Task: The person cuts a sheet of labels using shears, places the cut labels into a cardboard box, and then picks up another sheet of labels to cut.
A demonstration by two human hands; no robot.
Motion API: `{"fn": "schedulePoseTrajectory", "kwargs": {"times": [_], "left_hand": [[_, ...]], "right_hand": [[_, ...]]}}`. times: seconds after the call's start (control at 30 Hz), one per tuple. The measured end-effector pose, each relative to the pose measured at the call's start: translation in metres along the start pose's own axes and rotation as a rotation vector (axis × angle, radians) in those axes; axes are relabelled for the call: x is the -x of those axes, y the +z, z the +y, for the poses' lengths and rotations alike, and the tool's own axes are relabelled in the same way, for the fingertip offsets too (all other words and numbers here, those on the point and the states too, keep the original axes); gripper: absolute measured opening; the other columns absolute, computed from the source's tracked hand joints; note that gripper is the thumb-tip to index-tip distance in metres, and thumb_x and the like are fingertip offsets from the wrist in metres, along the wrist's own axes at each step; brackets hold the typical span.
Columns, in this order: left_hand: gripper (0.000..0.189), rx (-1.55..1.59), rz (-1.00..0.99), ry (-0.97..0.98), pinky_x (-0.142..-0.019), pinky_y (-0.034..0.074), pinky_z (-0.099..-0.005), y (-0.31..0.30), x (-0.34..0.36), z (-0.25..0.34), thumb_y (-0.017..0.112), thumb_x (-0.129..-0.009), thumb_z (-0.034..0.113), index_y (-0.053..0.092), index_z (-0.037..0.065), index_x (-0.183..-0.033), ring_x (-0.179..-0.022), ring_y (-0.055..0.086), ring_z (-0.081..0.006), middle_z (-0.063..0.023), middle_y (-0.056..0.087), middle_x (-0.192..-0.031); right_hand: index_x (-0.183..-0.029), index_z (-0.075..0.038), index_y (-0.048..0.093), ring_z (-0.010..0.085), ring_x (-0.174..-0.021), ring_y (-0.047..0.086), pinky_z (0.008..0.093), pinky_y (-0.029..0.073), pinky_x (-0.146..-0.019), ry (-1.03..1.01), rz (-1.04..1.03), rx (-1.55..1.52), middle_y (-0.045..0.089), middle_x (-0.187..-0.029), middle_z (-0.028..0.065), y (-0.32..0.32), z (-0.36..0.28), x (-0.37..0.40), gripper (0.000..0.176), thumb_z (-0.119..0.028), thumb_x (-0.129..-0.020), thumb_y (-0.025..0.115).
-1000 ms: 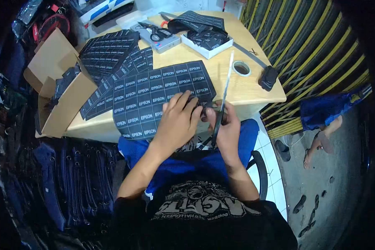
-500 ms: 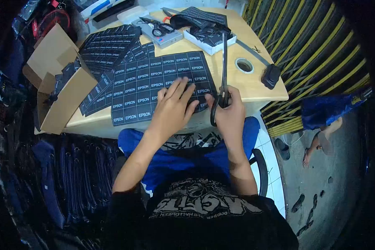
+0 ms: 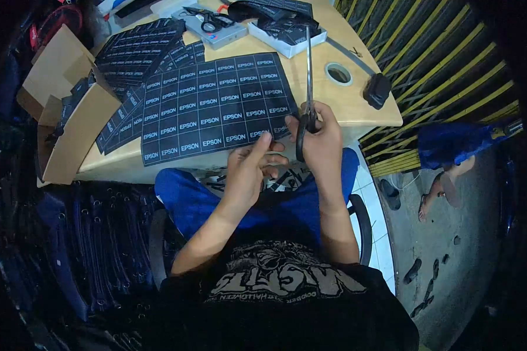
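Note:
A black sheet (image 3: 214, 108) printed with a grid of white EPSON labels lies on the wooden table, its front edge reaching over the table's edge. At that front edge is my left hand (image 3: 249, 175), thumb raised and fingers apart and loosely curled; the thumb tip overlaps the sheet's border. My right hand (image 3: 323, 140) grips the dark handles of a pair of large scissors (image 3: 309, 73) by the sheet's right corner. Their blades point away from me and look closed together. Whether they touch the sheet is hard to see.
More printed sheets (image 3: 137, 55) lie behind an open cardboard box (image 3: 79, 134) on the left. Small scissors (image 3: 212, 22) rest on a grey box; beside it, a white box (image 3: 290, 48) holds black pieces. A tape roll (image 3: 338, 74) and black object (image 3: 377, 91) sit right. Another person's leg (image 3: 433, 196) shows.
My left hand has slid off the sheet's surface toward me, down to its front edge. My right hand still holds the scissors. The whole view has shifted slightly.

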State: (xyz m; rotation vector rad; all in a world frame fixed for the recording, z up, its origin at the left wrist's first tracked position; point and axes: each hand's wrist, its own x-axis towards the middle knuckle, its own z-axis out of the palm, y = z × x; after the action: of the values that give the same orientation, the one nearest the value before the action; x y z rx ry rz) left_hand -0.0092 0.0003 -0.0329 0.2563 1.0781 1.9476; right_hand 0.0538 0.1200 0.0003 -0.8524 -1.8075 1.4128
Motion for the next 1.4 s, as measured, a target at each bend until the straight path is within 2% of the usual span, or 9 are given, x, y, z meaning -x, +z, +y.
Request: {"fn": "schedulePoseTrajectory", "kwargs": {"times": [0.1,0.2,0.27,0.37,0.57,0.73,1.07,1.33,1.4], "left_hand": [[0.025,-0.025,0.108,0.02,-0.048,0.042,-0.0216,0.007,-0.004,-0.003,0.057,-0.089,0.025,0.06,0.001,-0.086,-0.066,0.062,-0.0138,-0.0061,0.062,-0.076],[0.025,-0.074,0.125,0.032,-0.048,0.042,-0.0219,0.004,-0.007,-0.005,0.056,-0.089,0.024,0.06,0.0,-0.086,-0.066,0.062,-0.0135,-0.0075,0.063,-0.078],[0.027,-0.121,0.16,0.025,-0.048,0.042,-0.0217,0.009,-0.007,0.0,0.056,-0.089,0.025,0.06,-0.001,-0.087,-0.064,0.062,-0.0134,-0.0082,0.063,-0.077],[0.031,-0.135,0.166,0.046,-0.049,0.041,-0.0238,0.005,-0.004,0.0,0.057,-0.088,0.028,0.059,-0.003,-0.087,-0.061,0.06,-0.0152,-0.0069,0.06,-0.073],[0.03,-0.204,0.157,0.067,-0.048,0.04,-0.0218,0.002,-0.005,-0.006,0.059,-0.087,0.029,0.06,-0.001,-0.085,-0.06,0.059,-0.0132,-0.0052,0.059,-0.071],[0.023,-0.145,0.141,0.049,-0.045,0.039,-0.0197,0.008,-0.004,-0.005,0.057,-0.088,0.021,0.061,-0.001,-0.084,-0.059,0.059,-0.0112,-0.0048,0.06,-0.07],[0.019,-0.171,0.107,0.084,-0.049,0.038,-0.0219,0.01,0.0,-0.005,0.055,-0.088,0.019,0.06,0.001,-0.087,-0.059,0.056,-0.0114,-0.0034,0.06,-0.068],[0.02,-0.251,0.097,0.12,-0.049,0.039,-0.0222,0.01,0.004,-0.004,0.056,-0.088,0.021,0.06,0.001,-0.086,-0.06,0.056,-0.0119,-0.0047,0.059,-0.069],[0.023,-0.109,0.139,0.024,-0.048,0.038,-0.0224,0.01,0.005,-0.003,0.056,-0.088,0.023,0.059,0.0,-0.085,-0.06,0.057,-0.0122,-0.0053,0.059,-0.07]], "right_hand": [[-0.097,0.002,0.054,0.0095,-0.065,0.055,0.0248,0.044,-0.056,-0.019,0.001,0.048,0.061,-0.071,0.0068,-0.003,-0.011,0.003,0.033,-0.014,-0.075,0.072],[-0.098,0.002,0.053,0.0094,-0.067,0.053,0.0236,0.043,-0.059,0.021,-0.067,-0.07,0.058,-0.073,0.0044,-0.018,-0.003,0.011,0.036,-0.02,-0.077,0.072],[-0.103,0.0,0.05,0.0088,-0.071,0.05,0.0232,0.041,-0.064,-0.003,-0.2,-0.02,0.054,-0.077,0.0028,-0.037,0.004,0.03,0.037,-0.019,-0.078,0.071],[-0.108,-0.002,0.046,0.0084,-0.072,0.046,0.0226,0.039,-0.065,0.166,-0.429,-0.144,0.048,-0.079,0.0,-0.067,0.02,0.07,0.038,-0.019,-0.081,0.066],[-0.107,-0.005,0.046,0.0116,-0.073,0.047,0.0264,0.04,-0.066,0.354,-0.703,-0.071,0.049,-0.08,0.0029,-0.092,0.033,0.122,0.043,-0.035,-0.082,0.064],[-0.105,-0.004,0.047,0.0124,-0.075,0.048,0.0277,0.04,-0.066,0.341,-0.712,-0.089,0.05,-0.081,0.0044,-0.072,0.029,0.118,0.042,-0.034,-0.082,0.063],[-0.097,-0.003,0.05,0.0071,-0.057,0.04,0.0237,0.033,-0.052,0.341,-0.641,-0.116,0.044,-0.064,-0.0013,-0.046,0.018,0.099,0.034,-0.029,-0.082,0.065],[-0.096,-0.003,0.05,0.0063,-0.059,0.04,0.0221,0.034,-0.052,0.351,-0.615,-0.15,0.045,-0.065,-0.0014,-0.042,0.018,0.095,0.034,-0.03,-0.082,0.065],[-0.096,-0.002,0.05,0.0062,-0.059,0.04,0.0217,0.034,-0.053,0.353,-0.607,-0.185,0.046,-0.066,-0.0012,-0.041,0.019,0.094,0.034,-0.029,-0.082,0.065]]}}
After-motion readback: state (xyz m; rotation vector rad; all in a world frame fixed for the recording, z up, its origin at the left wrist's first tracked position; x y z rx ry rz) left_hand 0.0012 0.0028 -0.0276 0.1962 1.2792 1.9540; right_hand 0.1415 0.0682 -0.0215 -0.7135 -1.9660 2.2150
